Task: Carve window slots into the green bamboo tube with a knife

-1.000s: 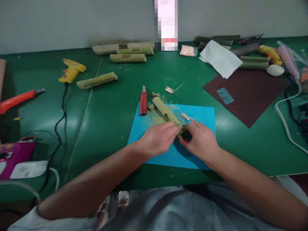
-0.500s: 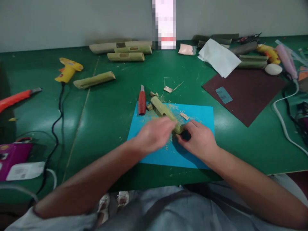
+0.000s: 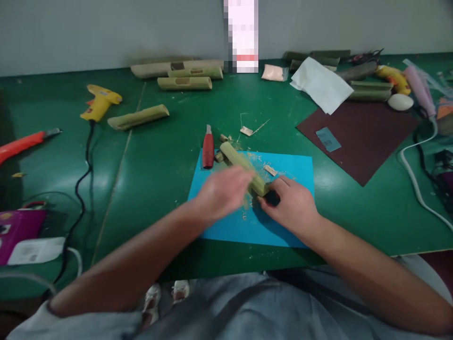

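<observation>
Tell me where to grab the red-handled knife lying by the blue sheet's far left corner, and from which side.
Grip the red-handled knife at the middle of its rounded red handle, from above and from its left. It lies flat with the short blade pointing away towards the wall; the green bamboo piece and small offcuts lie close on its right.

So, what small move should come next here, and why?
Likely a short stroke of the left hand along the bamboo piece, with the right hand gripping its near end: the piece lies on the blue sheet, with fine dust beside it.
</observation>
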The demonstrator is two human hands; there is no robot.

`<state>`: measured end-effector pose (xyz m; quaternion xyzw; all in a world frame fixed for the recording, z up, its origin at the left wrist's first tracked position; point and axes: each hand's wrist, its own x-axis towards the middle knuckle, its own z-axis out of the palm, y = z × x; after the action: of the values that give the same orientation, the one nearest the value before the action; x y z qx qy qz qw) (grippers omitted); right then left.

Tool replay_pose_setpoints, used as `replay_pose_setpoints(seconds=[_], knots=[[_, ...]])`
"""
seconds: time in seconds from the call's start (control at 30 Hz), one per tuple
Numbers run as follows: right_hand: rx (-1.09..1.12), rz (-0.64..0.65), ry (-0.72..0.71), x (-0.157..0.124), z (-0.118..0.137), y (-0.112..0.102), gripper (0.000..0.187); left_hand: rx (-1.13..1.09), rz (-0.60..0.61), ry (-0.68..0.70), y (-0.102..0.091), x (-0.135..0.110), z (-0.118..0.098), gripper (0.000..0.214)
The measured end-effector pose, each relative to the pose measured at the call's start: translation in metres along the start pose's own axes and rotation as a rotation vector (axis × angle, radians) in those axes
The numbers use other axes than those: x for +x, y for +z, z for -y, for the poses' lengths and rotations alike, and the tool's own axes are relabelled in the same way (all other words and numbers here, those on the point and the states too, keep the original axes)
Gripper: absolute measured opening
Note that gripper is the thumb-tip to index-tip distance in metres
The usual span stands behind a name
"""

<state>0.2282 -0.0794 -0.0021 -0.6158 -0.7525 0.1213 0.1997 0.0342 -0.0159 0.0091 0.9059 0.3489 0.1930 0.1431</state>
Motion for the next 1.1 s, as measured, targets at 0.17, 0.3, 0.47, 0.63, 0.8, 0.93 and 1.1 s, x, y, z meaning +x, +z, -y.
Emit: replay_pose_setpoints(seconds=[0.17, 0.3, 0.47, 0.63, 0.8, 0.93, 1.1], knots=[[-0.013, 0.009, 0.012, 0.0, 0.002, -0.002, 0.021, 0.007, -0.02, -0.033, -0.002, -0.001, -0.002, 0.026], [0.001, 0.013, -0.001, 0.0, 0.002, -0.002, 0.018, -0.002, 0.1, 0.029, -0.001, -0.001, -0.001, 0.026], [0.014, -0.01, 0.013, -0.001, 0.0, -0.001, 0.021, 0.032, -0.075, -0.089, -0.005, 0.003, 0.005, 0.027], [0.018, 0.0, 0.004, -0.001, 0.0, 0.0, 0.019, -0.057, 0.086, 0.06, -0.002, 0.002, 0.001, 0.026], [0.028, -0.016, 0.022, 0.0, 0.0, 0.0, 0.021, 0.019, -0.173, -0.095, -0.003, 0.007, 0.02, 0.026], [0.019, 0.01, 0.016, 0.0, -0.001, -0.001, 0.019, 0.06, 0.071, 0.05, -0.003, 0.004, 0.01, 0.027], [0.018, 0.005, 0.028, 0.0, -0.001, 0.0, 0.022, 0.13, -0.036, -0.016, 0.0, 0.001, -0.003, 0.03]])
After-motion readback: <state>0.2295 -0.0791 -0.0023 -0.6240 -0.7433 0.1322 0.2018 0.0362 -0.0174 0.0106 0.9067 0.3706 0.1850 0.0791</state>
